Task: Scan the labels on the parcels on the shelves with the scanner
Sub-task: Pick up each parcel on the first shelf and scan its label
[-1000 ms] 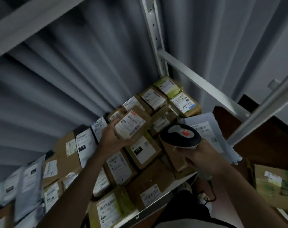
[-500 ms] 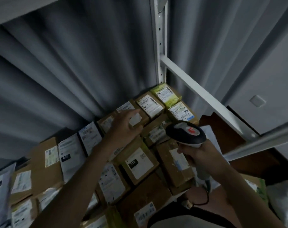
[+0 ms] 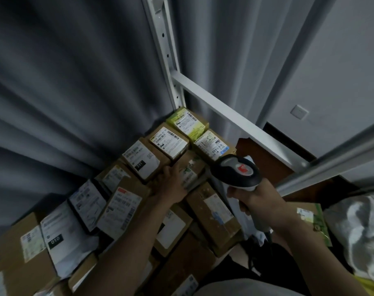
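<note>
Right hand (image 3: 260,201) clenches scanner (image 3: 237,171) handle, head above parcels | left hand (image 3: 173,184) rests among cardboard parcels (image 3: 216,212) on shelf, fingers apparently flat, grip released | labelled box "231" (image 3: 143,161) just beside fingertips | grey curtain (image 3: 64,92) behind

There is one scanner (image 3: 237,171). It sits in the middle, so I tell where things are from it.

There are two hands. The right hand (image 3: 257,201) is just below the scanner. The left hand (image 3: 173,182) is beside it, on its left.

There are many parcels (image 3: 216,212), at least twelve, and some are partly hidden, so I cannot tell the full number. Most lie left of the scanner and below it. Three sit just above it. One of those three is a green parcel (image 3: 189,123). One more parcel (image 3: 314,223) lies to the right of the scanner, lower down.

There is one white bag (image 3: 361,229), far right of the scanner.

There is one wall switch (image 3: 299,112), up and to the right of the scanner.
</note>
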